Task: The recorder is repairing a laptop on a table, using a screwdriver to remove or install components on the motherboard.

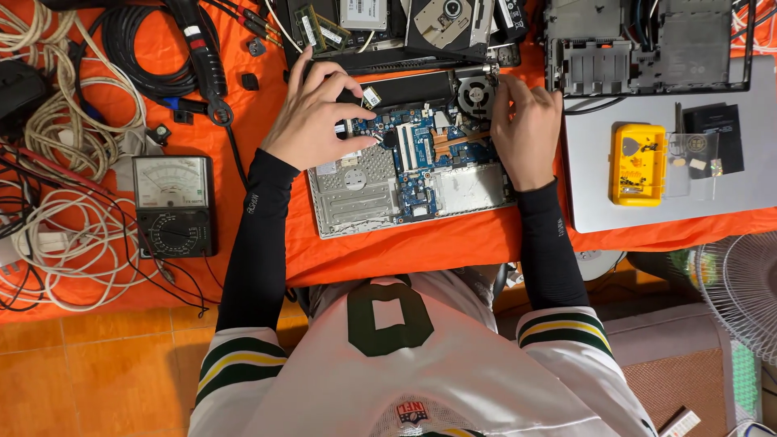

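Note:
An opened laptop base lies on the orange cloth, its blue circuit board, copper heat pipe and round fan exposed. My left hand rests over the board's upper left, fingers spread and bent, tips touching near a small black part. My right hand is at the board's right edge by the fan, fingers curled as if pinching something small that I cannot make out. Black sleeves cover both forearms.
An analog multimeter sits at left among white and black cables. A silver laptop lid at right carries a yellow parts box. Another stripped chassis, an optical drive and memory sticks lie at the back. A fan grille stands lower right.

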